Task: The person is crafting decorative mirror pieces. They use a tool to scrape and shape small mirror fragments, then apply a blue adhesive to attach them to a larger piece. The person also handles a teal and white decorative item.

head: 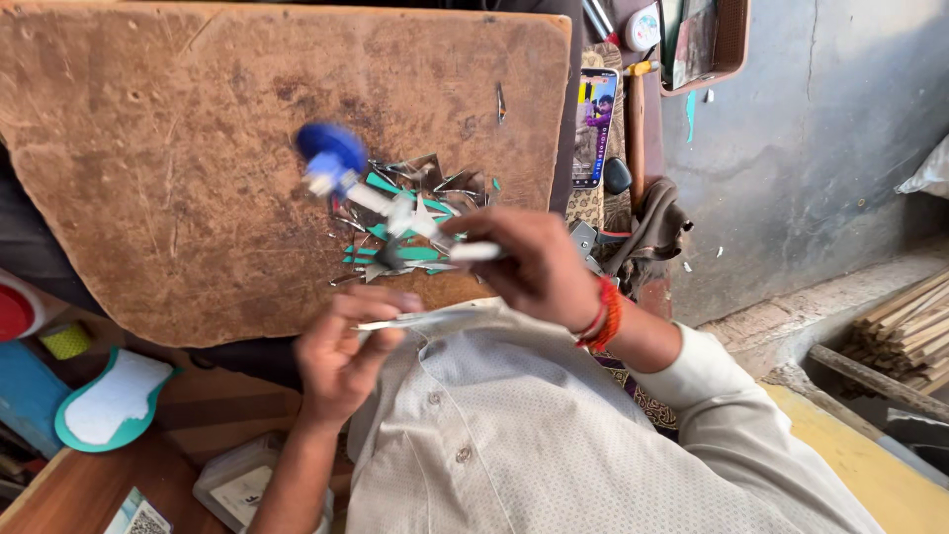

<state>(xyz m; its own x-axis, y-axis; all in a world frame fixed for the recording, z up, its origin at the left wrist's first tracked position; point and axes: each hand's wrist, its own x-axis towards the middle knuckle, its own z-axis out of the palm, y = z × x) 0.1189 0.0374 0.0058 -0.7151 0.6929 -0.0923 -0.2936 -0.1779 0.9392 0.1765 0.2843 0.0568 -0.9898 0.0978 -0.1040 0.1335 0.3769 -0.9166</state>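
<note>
My right hand point(534, 265) grips a white tool with a blue knob end point(331, 156); the tool is blurred and reaches out over the brown wooden board point(178, 168). A thin pale flat strip point(420, 318) is pinched in my left hand point(341, 358), just below the tool and near my chest. On the board beyond both hands lies a heap of silver and teal scraps point(415, 222). A red thread band circles my right wrist.
A phone point(596, 127) with a lit screen lies past the board's right edge, beside a wooden handle and a dark cloth point(652, 227). A teal-rimmed white shape point(111, 400) lies lower left. Wooden sticks point(905, 331) are stacked at the right.
</note>
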